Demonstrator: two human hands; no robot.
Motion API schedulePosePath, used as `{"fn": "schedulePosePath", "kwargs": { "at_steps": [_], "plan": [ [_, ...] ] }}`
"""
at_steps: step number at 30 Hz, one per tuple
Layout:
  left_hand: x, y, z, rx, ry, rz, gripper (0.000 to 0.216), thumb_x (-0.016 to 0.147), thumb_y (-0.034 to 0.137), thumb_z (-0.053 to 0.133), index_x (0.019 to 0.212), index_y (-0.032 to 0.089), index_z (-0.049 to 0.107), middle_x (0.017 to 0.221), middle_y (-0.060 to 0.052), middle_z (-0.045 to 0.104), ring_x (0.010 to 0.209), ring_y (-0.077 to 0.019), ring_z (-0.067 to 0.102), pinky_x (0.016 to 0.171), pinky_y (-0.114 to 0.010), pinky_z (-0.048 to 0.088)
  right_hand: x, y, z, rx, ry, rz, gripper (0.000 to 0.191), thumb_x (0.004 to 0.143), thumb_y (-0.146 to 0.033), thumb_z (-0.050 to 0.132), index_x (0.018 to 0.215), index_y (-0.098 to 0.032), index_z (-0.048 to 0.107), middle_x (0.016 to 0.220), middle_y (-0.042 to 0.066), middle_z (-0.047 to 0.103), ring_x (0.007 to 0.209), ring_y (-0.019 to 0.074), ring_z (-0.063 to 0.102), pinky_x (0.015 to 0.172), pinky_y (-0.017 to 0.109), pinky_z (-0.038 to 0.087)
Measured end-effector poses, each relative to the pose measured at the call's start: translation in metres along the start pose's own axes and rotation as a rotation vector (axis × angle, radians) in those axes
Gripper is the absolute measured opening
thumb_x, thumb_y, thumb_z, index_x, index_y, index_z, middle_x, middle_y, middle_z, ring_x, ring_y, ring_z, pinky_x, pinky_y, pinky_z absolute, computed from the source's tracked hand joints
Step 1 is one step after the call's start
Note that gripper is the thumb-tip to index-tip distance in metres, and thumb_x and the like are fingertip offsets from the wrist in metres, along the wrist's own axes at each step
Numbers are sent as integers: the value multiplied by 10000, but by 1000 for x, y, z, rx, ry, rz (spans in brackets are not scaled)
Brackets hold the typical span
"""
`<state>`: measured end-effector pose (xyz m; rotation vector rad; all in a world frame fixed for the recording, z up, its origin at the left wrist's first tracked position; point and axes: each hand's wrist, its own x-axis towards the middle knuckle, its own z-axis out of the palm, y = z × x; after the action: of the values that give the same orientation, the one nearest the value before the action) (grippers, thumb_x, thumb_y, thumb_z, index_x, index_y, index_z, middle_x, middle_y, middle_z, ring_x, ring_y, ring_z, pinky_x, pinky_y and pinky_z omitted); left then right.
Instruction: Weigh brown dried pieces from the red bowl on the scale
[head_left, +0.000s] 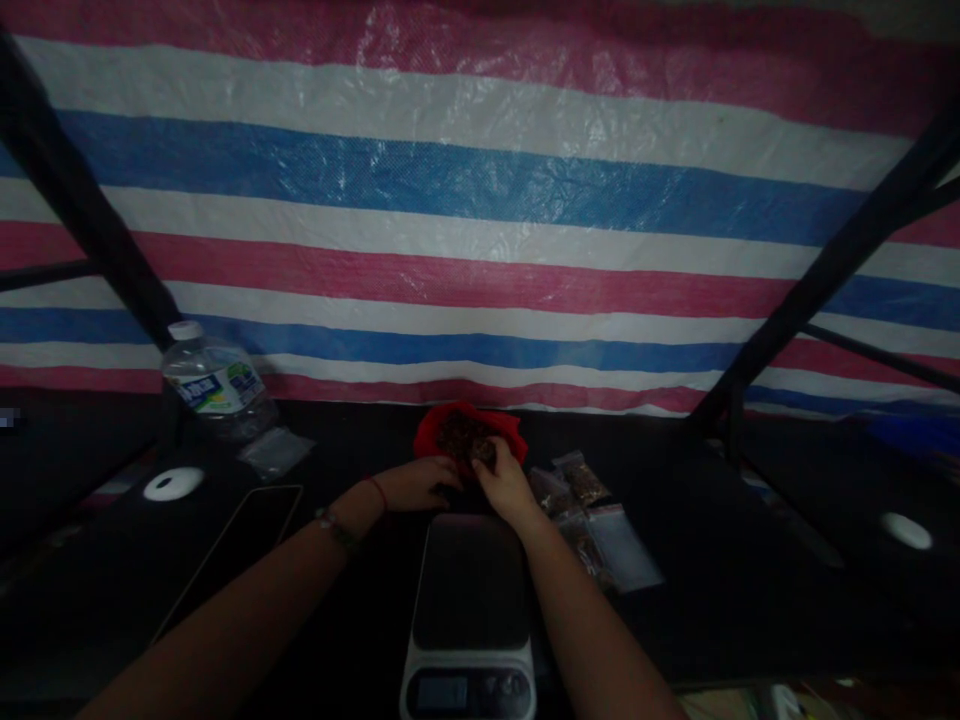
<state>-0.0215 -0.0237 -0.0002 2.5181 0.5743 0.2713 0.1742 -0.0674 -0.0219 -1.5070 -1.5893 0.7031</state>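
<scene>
Plastic bottle [217, 385] before striped sheet [487, 190]

Dim (glare on striped sheet [480, 210]).

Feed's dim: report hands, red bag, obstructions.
Right hand seemingly pinching brown bits at red bag. Left hand alongside, hold unclear. Scale nearer, not blocking.

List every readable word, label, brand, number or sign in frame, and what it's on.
Nothing reads clearly enough to quote.
White, blue and green label on the clear plastic bottle: printed characters, too blurred to read.
Small rectangular display on the white-edged, dark-topped scale: no legible digits.
Dark button panel beside it: faint marks, unreadable.
Crumpled red wrapping holding brown bits: no lettering visible.
</scene>
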Motion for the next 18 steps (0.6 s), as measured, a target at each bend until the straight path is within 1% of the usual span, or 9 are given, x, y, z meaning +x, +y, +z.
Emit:
{"fn": "schedulePosePath", "kwargs": {
  "at_steps": [3,5,9,12,14,16,18],
  "plan": [
    [1,-7,8,73,25,-71,206,780,131,584,927,201,710,1017,-69,667,944,-178,617,881,-294,471,-1,-2,1,-21,-5,-32,429,832,-256,547,1242,-170,451,1118,128,626,1057,250,612,922,382,465],
    [1,-8,9,114,30,-111,181,791,122,548,860,181,705,929,-62,673,872,-163,621,825,-267,474,0,-3,0,-30,13,-51,429,834,-257,542,1242,-163,448,1145,138,615,1079,253,603,932,383,461],
    [-4,-4,4,166,32,-184,164,725,84,554,782,163,686,850,-51,668,755,-146,609,716,-232,461,0,-3,-1,-40,58,-38,431,833,-267,550,1240,-169,448,1157,135,610,1105,252,592,948,380,453],
    [-8,2,-5,169,29,-207,152,704,80,565,757,164,680,819,-41,664,733,-145,604,704,-233,454,1,-3,-3,-56,74,-34,423,830,-265,559,1232,-187,453,1155,125,614,1100,248,595,952,381,449],
    [-7,7,-14,152,79,-186,141,731,103,567,775,171,682,836,-35,664,769,-146,608,738,-236,452,1,-4,-3,-64,77,-31,419,829,-261,556,1228,-185,454,1156,127,614,1092,248,597,948,382,452],
    [1,10,-25,128,184,-144,146,775,148,571,858,183,686,899,-33,665,833,-146,607,776,-237,449,1,-3,-3,-59,86,-29,410,826,-252,552,1220,-183,457,1159,129,613,1090,245,596,942,380,456],
    [15,9,-33,168,287,-133,129,806,186,573,868,178,686,904,-42,658,861,-154,598,809,-252,446,2,-2,-4,-47,97,-25,403,818,-238,556,1207,-188,463,1144,122,618,1075,240,602,932,376,461]
  ]
}}
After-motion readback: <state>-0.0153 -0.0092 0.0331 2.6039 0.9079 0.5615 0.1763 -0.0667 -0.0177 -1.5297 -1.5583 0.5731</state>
